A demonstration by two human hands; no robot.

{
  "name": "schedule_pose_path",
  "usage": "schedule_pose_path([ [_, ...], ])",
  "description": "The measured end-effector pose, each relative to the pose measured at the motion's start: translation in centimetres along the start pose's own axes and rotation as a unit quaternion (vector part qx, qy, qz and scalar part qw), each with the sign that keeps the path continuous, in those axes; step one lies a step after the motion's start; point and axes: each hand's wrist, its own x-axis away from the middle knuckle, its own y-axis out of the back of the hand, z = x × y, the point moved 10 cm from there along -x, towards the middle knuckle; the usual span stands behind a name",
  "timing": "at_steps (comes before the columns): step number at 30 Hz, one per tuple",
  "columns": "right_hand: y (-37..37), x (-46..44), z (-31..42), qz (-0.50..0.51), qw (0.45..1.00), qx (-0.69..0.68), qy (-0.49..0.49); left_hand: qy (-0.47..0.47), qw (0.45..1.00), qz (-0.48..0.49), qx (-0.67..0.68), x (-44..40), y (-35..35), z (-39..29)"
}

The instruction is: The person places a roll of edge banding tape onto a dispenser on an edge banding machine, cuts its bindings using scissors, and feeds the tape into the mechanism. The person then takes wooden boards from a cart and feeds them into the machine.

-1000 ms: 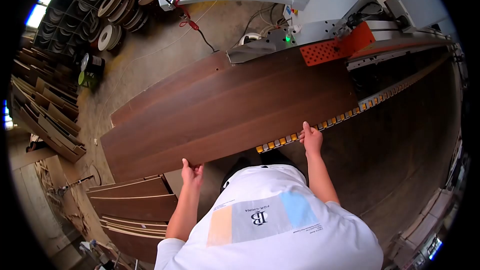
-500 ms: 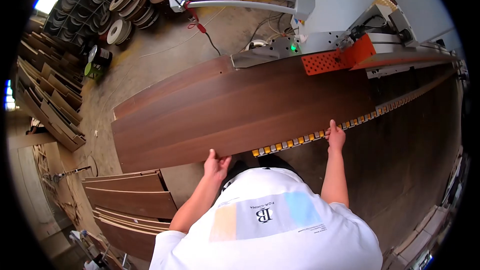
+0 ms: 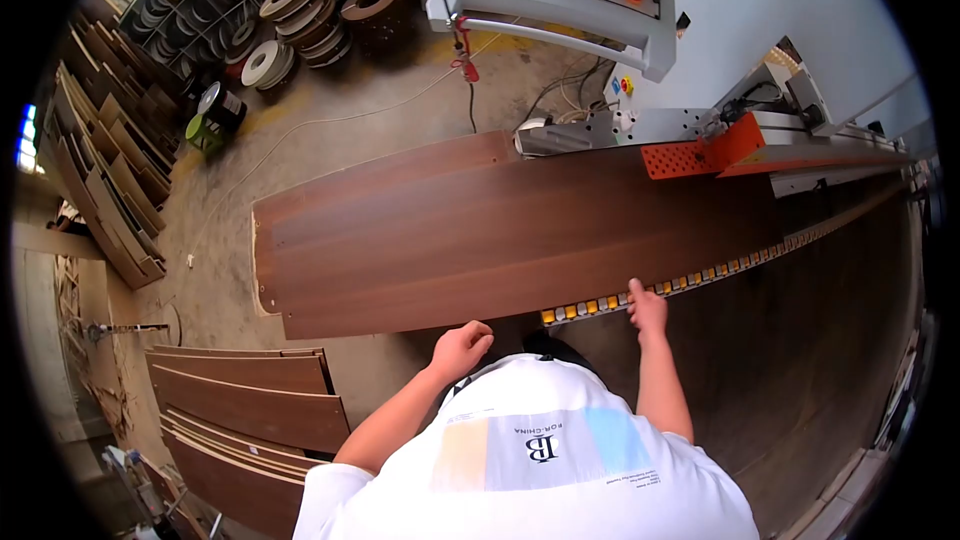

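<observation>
Item: brown panel (image 3: 480,250), one, long and flat. It is lying on the near side of the orange guard (image 3: 672,162) and stretching well to its left; whether the two are touching is not showing clearly.

Roller rail (image 3: 603,304), yellow and grey: running along the panel's near edge, nearer than the guard.

Left hand (image 3: 462,348): resting by the panel's near edge, left of and nearer than the guard. Fingers are curling inward; whether they are touching or gripping the panel, cannot tell.

Right hand (image 3: 648,310): sitting at the rail, nearer than the guard. Thumb is pointing forward and the other fingers are folding in; a grip is not showing for certain.

Handling, as judged: probably weighing a fair amount for one person, bending little, sliding readily on its smooth face; corners likely chipping if knocked.

Hold, as judged: near long edge, hands spreading wide to the left of the guard, thumbs pressing on top, fingers supporting beneath, clear of the rollers.
</observation>
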Motion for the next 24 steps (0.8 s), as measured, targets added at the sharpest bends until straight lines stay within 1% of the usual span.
schedule_pose_path([
  [3, -6.9, 4.6, -0.1, 0.079, 0.997, 0.022, -0.007, -0.056, 0.990, -0.131, -0.002, 2.7, 5.7, 1.5],
  [5, -11.0, 7.4, 0.3, 0.123, 0.991, 0.049, 0.003, -0.060, 0.976, -0.209, -0.017, 4.7, 9.8, 3.4],
  [7, -14.3, 9.6, 0.5, 0.173, 0.983, 0.055, 0.003, -0.060, 0.957, -0.267, -0.094, 6.9, 13.8, 5.9],
  [8, -15.9, 10.4, 0.2, 0.194, 0.979, 0.058, 0.002, -0.109, 0.938, -0.292, -0.153, 8.0, 15.5, 6.5],
  [11, -19.2, 12.6, -0.4, 0.242, 0.969, 0.052, -0.013, -0.091, 0.917, -0.279, -0.269, 10.3, 19.3, 10.3],
  [13, -20.2, 13.5, -0.2, 0.256, 0.966, 0.026, -0.036, -0.075, 0.901, -0.277, -0.325, 11.5, 21.2, 11.6],
  [14, -20.5, 13.4, -0.2, 0.251, 0.966, -0.011, -0.054, -0.071, 0.898, -0.270, -0.339, 11.7, 21.8, 12.3],
  [16, -19.6, 11.8, -0.5, 0.202, 0.976, -0.055, -0.066, -0.070, 0.893, -0.253, -0.366, 11.3, 22.5, 13.6],
  [17, -18.7, 11.2, -0.8, 0.171, 0.980, -0.071, -0.075, -0.090, 0.894, -0.242, -0.365, 10.7, 22.4, 14.2],
  [19, -17.3, 10.2, -0.9, 0.143, 0.983, -0.089, -0.070, -0.135, 0.896, -0.221, -0.362, 8.8, 21.7, 14.4],
  [23, -14.2, 7.8, -0.9, 0.090, 0.989, -0.104, -0.061, -0.166, 0.893, -0.170, -0.383, 6.7, 19.4, 13.7],
  [24, -13.6, 7.1, -0.9, 0.091, 0.987, -0.122, -0.060, -0.176, 0.889, -0.161, -0.390, 6.2, 18.7, 13.2],
])
